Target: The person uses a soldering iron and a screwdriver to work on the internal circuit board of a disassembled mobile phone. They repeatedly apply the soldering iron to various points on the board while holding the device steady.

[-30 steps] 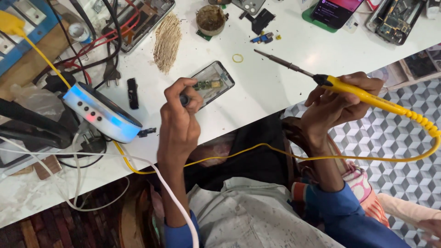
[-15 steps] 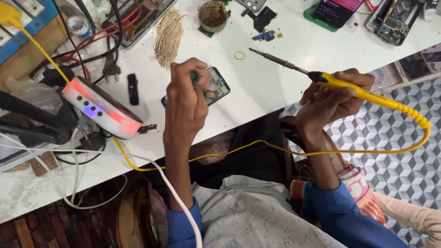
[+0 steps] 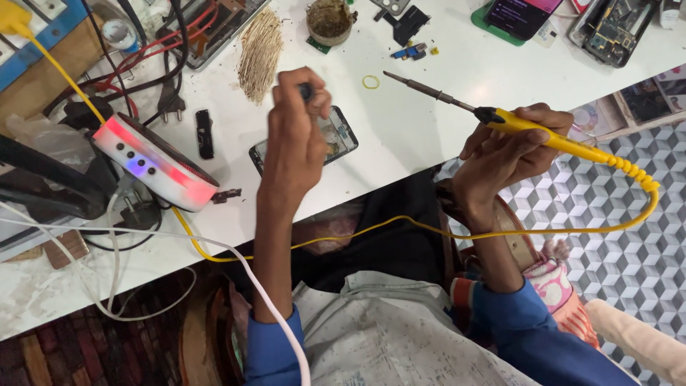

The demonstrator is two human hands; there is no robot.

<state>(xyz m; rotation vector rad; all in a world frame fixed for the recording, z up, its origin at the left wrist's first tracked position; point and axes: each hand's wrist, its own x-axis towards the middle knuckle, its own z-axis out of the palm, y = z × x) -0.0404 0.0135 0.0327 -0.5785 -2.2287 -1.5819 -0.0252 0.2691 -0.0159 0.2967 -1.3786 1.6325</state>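
My left hand is raised over an opened phone lying on the white table. Its fingers pinch a small dark object, too small to identify. The phone is partly hidden behind that hand. My right hand grips the yellow handle of a soldering iron off the table's right edge. The iron's dark metal tip points left, above the table and apart from the phone. A yellow coiled cord runs from the handle across my lap.
A white device with glowing lights sits at left among cables and plugs. A bundle of pale fibres, a round tin, a yellow ring, small parts and more opened phones lie at the back.
My left hand has lifted off the phone and moved toward the back of the table. The right hand with the soldering iron has stayed nearly in place.
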